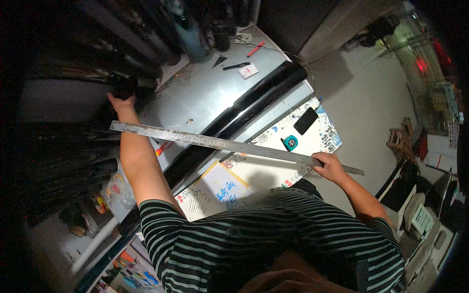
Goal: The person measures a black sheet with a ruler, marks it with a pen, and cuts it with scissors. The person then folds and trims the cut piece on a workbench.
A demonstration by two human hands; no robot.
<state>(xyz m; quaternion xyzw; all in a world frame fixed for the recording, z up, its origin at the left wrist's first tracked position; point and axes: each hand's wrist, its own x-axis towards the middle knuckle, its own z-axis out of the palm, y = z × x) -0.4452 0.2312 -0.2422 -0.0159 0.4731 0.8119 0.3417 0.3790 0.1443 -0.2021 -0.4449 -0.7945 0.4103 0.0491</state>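
Observation:
A long steel ruler (229, 145) slants across in front of me, from my left forearm down to the right. My right hand (330, 167) is closed around it near its right end. Over at the far left, my left hand (124, 102) reaches out beside a dark object (128, 87) in shadow. Its thumb is stretched away, and the other fingers are partly lost in the dark. Below the ruler's middle lies a long glossy black roll or tube (264, 89), set diagonally along the table (195, 93).
On the patterned near surface (261, 176) are a black phone (307, 121), a teal tape measure (290, 142) and a notepad (221, 184). Farther off lie a red pen (255, 49), a black knife-like tool (236, 66) and a small white box (248, 71). Wooden stools (400, 139) stand right.

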